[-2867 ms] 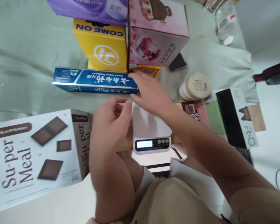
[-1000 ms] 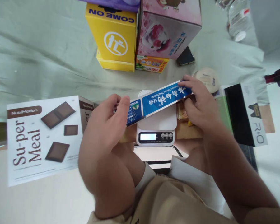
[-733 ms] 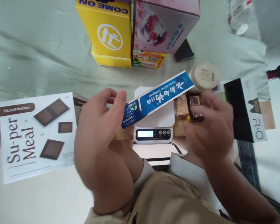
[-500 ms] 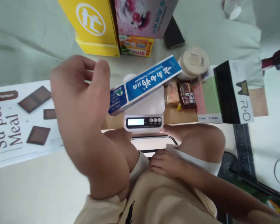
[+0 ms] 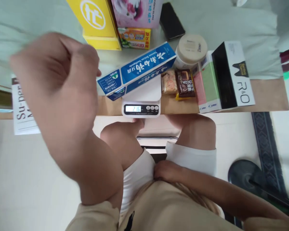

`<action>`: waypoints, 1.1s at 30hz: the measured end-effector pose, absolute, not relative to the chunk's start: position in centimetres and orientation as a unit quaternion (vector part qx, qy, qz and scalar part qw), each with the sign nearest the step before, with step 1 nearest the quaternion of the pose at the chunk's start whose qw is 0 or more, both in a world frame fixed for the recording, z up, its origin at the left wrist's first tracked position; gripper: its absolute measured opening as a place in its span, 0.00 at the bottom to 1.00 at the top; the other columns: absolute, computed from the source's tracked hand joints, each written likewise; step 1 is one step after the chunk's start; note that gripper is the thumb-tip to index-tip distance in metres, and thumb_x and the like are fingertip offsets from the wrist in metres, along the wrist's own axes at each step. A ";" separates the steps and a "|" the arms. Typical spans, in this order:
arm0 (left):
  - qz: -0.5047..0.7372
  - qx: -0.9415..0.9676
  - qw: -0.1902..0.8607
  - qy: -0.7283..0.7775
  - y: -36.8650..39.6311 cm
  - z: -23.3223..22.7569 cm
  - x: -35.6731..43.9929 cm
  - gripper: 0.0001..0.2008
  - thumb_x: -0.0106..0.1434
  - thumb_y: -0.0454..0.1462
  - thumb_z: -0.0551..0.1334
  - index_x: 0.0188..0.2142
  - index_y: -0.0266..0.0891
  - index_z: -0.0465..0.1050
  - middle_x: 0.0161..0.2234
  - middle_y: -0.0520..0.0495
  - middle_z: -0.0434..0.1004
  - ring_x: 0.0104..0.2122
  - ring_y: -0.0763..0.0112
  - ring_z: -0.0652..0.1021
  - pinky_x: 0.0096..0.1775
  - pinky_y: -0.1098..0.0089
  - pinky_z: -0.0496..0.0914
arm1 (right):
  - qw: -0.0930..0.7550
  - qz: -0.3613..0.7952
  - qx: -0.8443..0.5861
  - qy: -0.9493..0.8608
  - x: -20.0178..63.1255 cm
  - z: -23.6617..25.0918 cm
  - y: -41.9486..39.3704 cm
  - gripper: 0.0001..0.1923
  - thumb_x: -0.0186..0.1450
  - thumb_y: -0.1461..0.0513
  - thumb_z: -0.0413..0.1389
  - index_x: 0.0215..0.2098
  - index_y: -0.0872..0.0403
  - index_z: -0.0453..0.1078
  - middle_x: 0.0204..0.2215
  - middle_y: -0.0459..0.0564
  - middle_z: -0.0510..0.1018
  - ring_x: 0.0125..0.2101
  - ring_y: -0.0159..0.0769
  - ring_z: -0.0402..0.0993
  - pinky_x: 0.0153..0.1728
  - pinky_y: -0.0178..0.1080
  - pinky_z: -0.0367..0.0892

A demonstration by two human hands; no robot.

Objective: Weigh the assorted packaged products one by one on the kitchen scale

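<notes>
Item: toothpaste box (image 5: pixel 139 65). Lies flat and slantwise on the scale (image 5: pixel 144 94), long axis running from 8 o'clock to 2 o'clock, both ends overhanging the white platform. Scale display lit with a reading; scale stands at the near edge of the desk (image 5: pixel 267 96). Far end of the box almost touches a round jar (image 5: pixel 190 51) at 2 o'clock. Two small snack packets (image 5: pixel 169 82) just beside the scale at 3 o'clock.

Appearance: long, slim carton, blue on top with large white characters, a white panel with a green emblem toward the 8 o'clock end. Edges crisp, no dents seen.

Handling, as judged: light, stiff thin cardboard, smooth printed faces, somewhat slippery. Not fragile, though likely to crease under a hard pinch. Best taken across the narrow width near the middle, thumb on one long side and fingers on the other; a hold at one end likely to tip it.

Left hand (image 5: pixel 55 80): raised close to the camera at 9 o'clock of the box, blurred, fingers curled in on nothing, well apart from the box.

Right hand (image 5: pixel 167 170): rests on the lap at 6 o'clock, nothing seen in it; cannot tell whether fingers are spread or closed.
</notes>
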State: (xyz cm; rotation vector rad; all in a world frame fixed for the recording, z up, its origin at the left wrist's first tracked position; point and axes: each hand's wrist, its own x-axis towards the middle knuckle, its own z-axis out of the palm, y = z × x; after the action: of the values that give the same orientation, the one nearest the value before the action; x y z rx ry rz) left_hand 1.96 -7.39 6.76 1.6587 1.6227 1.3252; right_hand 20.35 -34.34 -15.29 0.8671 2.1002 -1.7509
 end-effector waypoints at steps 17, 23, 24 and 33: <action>0.391 0.589 0.327 0.627 -10.9 7.3 2.9 0.04 0.61 0.35 0.64 0.29 0.41 0.73 0.23 0.55 0.66 0.22 0.77 0.60 0.26 0.67 0.52 | 0.148 -0.639 0.267 0.705 21.0 -16.7 -34.1 0.24 0.75 0.51 0.62 0.63 0.54 0.73 0.61 0.57 0.79 0.57 0.43 0.80 0.58 0.53 0.80; 0.383 0.587 0.344 0.625 -10.4 6.7 2.9 0.04 0.59 0.36 0.63 0.27 0.41 0.74 0.21 0.56 0.67 0.19 0.78 0.59 0.23 0.68 0.51 | 0.150 -0.649 0.295 0.685 22.0 -18.7 -31.8 0.25 0.74 0.49 0.63 0.61 0.56 0.75 0.59 0.53 0.79 0.57 0.49 0.80 0.57 0.52 0.81; 0.378 0.588 0.343 0.627 -10.3 6.7 2.9 0.04 0.59 0.36 0.63 0.28 0.41 0.74 0.21 0.56 0.67 0.19 0.78 0.59 0.23 0.68 0.52 | 0.148 -0.639 0.308 0.689 21.8 -19.2 -31.0 0.25 0.74 0.49 0.63 0.61 0.56 0.74 0.59 0.54 0.79 0.57 0.48 0.80 0.57 0.52 0.81; 0.454 0.614 0.285 0.579 -9.1 5.9 2.9 0.06 0.61 0.34 0.61 0.27 0.40 0.72 0.24 0.54 0.70 0.24 0.77 0.68 0.28 0.69 0.63 | 0.080 -0.487 0.431 0.756 17.9 -19.0 -29.3 0.23 0.76 0.52 0.61 0.64 0.54 0.72 0.61 0.57 0.79 0.57 0.44 0.79 0.58 0.53 0.80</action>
State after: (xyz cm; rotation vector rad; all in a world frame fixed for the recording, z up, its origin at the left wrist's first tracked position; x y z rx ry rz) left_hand 2.85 -9.06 5.90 1.6415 1.5494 1.2153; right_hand 17.90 -29.27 -19.00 1.2895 2.2601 -1.4559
